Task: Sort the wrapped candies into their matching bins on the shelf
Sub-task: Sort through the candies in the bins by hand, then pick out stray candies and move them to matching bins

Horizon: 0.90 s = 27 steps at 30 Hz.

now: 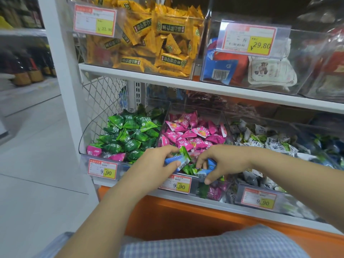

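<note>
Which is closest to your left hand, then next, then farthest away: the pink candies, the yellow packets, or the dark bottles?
1. Pink candies, just behind the left hand, down low.
2. Yellow packets, higher up, above it.
3. Dark bottles, far off to the left, in the background.

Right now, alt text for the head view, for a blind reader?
The left hand and right hand each hold blue and green wrapped candies over the front of the pink candy bin; the green candy bin stands beside it.

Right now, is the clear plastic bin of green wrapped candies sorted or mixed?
Mixed: pink wrapped candies lie at the front of the clear plastic bin among green wrapped candies.
</note>
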Each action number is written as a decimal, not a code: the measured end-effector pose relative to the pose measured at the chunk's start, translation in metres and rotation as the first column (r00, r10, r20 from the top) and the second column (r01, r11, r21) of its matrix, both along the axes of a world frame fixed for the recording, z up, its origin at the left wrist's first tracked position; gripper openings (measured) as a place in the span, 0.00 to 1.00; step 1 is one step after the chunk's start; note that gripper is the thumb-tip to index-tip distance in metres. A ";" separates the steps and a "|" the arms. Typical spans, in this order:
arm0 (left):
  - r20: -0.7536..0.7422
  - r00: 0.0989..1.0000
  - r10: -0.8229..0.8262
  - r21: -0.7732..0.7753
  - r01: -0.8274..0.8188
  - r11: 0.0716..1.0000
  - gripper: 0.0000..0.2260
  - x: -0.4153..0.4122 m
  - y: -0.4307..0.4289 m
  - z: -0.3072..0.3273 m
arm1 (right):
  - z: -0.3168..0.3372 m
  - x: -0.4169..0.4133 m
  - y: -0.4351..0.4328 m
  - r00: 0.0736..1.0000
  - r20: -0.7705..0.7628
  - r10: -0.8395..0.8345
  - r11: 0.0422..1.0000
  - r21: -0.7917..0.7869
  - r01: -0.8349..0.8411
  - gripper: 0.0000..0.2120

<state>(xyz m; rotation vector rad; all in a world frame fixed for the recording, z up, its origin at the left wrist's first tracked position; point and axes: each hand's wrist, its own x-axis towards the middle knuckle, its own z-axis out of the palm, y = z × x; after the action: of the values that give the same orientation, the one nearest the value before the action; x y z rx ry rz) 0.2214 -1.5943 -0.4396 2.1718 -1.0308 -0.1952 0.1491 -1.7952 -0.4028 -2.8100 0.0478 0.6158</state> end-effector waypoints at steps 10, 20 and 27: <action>0.025 0.999 0.024 -0.041 -0.023 0.999 0.17 -0.004 -0.012 -0.006 | 0.012 -0.024 -0.026 0.862 0.456 -0.224 0.972 0.169 0.163 0.08; 0.074 0.997 0.027 -0.248 -0.008 0.969 0.18 -0.034 -0.070 0.014 | 0.017 -0.101 -0.052 0.647 0.579 -0.496 0.854 0.460 0.242 0.06; 0.115 0.985 -0.125 -0.292 0.154 0.944 0.18 -0.088 -0.156 0.016 | -0.002 -0.175 -0.110 0.366 0.683 -0.632 0.766 0.480 0.427 0.08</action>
<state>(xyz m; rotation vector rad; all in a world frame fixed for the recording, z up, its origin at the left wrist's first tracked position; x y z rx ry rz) 0.1331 -1.7501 -0.4232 1.8494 -1.1873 0.0011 -0.0260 -1.9052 -0.4045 -2.3203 0.6452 -0.8343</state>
